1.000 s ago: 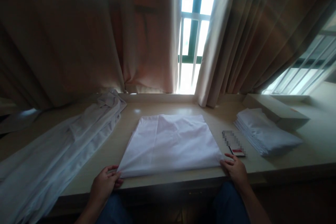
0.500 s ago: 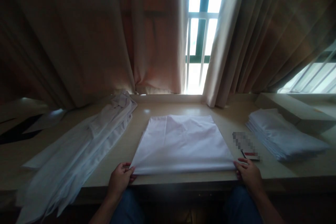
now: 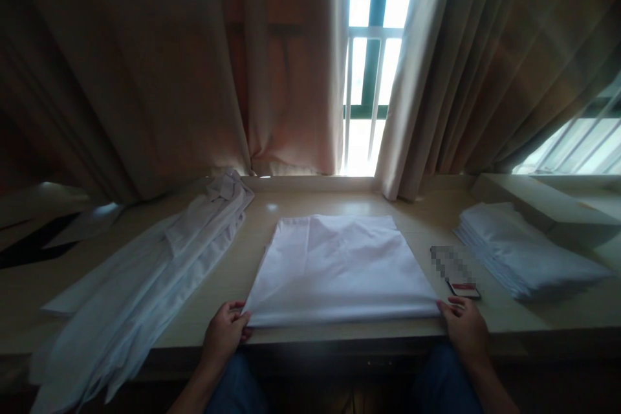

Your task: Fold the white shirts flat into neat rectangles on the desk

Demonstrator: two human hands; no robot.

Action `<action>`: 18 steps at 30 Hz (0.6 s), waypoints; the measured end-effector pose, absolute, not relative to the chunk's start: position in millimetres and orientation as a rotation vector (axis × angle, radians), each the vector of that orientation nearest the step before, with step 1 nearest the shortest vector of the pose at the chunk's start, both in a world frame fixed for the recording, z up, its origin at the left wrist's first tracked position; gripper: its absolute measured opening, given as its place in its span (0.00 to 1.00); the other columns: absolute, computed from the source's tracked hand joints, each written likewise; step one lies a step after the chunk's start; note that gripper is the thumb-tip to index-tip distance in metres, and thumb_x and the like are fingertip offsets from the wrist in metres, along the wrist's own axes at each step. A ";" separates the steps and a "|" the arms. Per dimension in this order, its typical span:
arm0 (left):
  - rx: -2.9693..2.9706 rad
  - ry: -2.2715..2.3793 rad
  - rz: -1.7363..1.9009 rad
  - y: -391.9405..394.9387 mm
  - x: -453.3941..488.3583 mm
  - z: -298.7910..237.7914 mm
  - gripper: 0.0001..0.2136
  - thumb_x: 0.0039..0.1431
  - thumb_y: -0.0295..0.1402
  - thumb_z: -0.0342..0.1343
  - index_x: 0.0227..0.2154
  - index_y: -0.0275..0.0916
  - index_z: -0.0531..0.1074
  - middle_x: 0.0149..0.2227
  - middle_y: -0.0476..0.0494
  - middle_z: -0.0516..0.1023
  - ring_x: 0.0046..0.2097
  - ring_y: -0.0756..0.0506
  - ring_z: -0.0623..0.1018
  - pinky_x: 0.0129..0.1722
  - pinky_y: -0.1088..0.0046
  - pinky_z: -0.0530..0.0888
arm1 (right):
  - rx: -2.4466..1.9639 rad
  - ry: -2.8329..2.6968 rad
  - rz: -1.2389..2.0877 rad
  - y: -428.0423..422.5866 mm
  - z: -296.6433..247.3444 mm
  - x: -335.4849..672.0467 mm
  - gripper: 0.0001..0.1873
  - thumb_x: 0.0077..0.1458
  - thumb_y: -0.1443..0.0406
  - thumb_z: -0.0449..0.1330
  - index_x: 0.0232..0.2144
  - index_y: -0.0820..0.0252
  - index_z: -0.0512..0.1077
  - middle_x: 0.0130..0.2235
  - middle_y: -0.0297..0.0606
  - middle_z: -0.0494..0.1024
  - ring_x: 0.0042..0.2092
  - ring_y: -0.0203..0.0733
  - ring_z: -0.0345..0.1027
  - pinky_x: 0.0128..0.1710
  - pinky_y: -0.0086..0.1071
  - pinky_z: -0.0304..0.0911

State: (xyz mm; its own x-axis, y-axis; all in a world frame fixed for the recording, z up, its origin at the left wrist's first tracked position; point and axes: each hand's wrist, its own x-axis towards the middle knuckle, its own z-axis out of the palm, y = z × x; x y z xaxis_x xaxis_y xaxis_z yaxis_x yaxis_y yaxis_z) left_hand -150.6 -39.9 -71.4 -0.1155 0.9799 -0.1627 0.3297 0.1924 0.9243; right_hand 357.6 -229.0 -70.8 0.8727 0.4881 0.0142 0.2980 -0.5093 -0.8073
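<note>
A folded white cloth [image 3: 339, 272] lies flat on the beige table [image 3: 233, 278] in front of me. My left hand [image 3: 224, 331] pinches its near left corner, fingers curled on the fabric. At the near right corner, my right hand [image 3: 464, 328] grips the cloth the same way. Both hands sit at the table's front edge, with my blue-trousered knees below.
A loose heap of white garments [image 3: 145, 272] stretches along the table's left side. A neat stack of folded white cloths [image 3: 524, 255] sits at the right, with a small card [image 3: 460, 286] beside it. Brown curtains [image 3: 145, 65] and a barred window [image 3: 371, 58] stand behind.
The view has swung a little to the left, so everything sits further right in the picture. Both hands stay on the cloth's near corners.
</note>
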 end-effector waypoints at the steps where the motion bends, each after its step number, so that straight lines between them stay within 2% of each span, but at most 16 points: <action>1: 1.255 1.621 0.965 -39.9 -149.9 -71.2 0.17 0.47 0.38 0.57 0.39 0.39 0.62 0.21 0.55 0.71 0.18 0.49 0.73 0.16 0.75 0.68 | -2.156 -0.545 0.221 -229.8 -71.2 357.9 0.28 0.40 0.47 0.61 0.37 0.62 0.69 0.32 0.44 0.77 0.34 0.47 0.72 0.34 0.36 0.62; 6: 1.191 1.683 1.002 -40.0 -145.8 -69.7 0.16 0.46 0.37 0.57 0.38 0.40 0.62 0.21 0.55 0.71 0.18 0.49 0.72 0.16 0.75 0.68 | -2.177 -0.534 0.171 -231.2 -71.0 354.5 0.26 0.43 0.47 0.59 0.37 0.61 0.68 0.34 0.44 0.77 0.36 0.47 0.72 0.36 0.35 0.61; 12: 1.224 1.634 0.909 -36.8 -151.6 -73.5 0.18 0.45 0.39 0.57 0.40 0.39 0.63 0.21 0.54 0.71 0.19 0.49 0.73 0.17 0.75 0.69 | -2.226 -0.738 0.302 -227.3 -71.4 354.7 0.24 0.44 0.48 0.56 0.37 0.59 0.69 0.32 0.41 0.78 0.35 0.47 0.71 0.35 0.35 0.60; 18: 1.292 1.664 0.822 -37.1 -152.8 -66.7 0.18 0.49 0.44 0.54 0.40 0.38 0.65 0.20 0.53 0.72 0.19 0.47 0.74 0.17 0.73 0.69 | -2.207 -0.774 0.326 -224.0 -68.2 355.5 0.28 0.47 0.45 0.52 0.40 0.59 0.71 0.34 0.42 0.78 0.38 0.47 0.72 0.38 0.34 0.60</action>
